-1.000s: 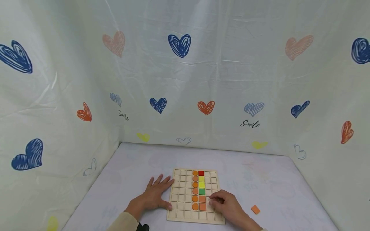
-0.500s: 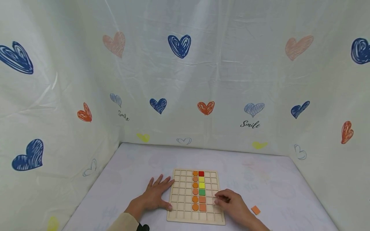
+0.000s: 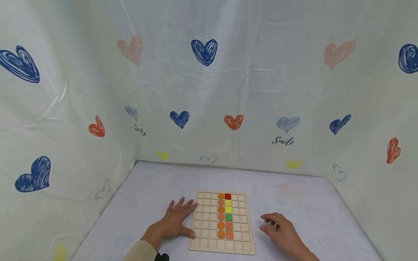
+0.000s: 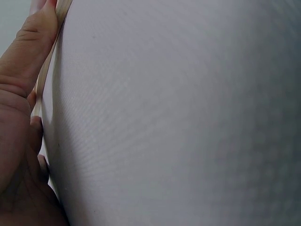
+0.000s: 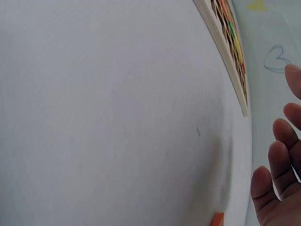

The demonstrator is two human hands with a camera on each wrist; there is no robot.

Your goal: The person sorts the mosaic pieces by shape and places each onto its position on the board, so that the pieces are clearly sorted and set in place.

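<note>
A wooden grid board (image 3: pixel 205 234) lies flat on the table. One column holds several round orange discs (image 3: pixel 221 210). Beside them runs a column of square tiles: red at the far end, two yellow, a green tile (image 3: pixel 228 217), then two orange ones. My left hand (image 3: pixel 174 220) is spread along the board's left side, with fingertips and thumb touching its edge. To the right of the board my right hand (image 3: pixel 283 232) hovers over the table, fingers loosely bent and holding nothing. It hides a loose orange tile in the head view; the right wrist view catches that tile (image 5: pixel 217 220) at its bottom edge.
A white cloth covers the table (image 3: pixel 153 181). Behind and to both sides hangs a pale curtain (image 3: pixel 209 90) printed with hearts. A small black object (image 3: pixel 162 257) shows beside the left sleeve (image 3: pixel 140 251).
My right hand has drawn away from the board toward the right and now covers the loose orange tile in the head view. The left hand and the tiles on the board stay put.
</note>
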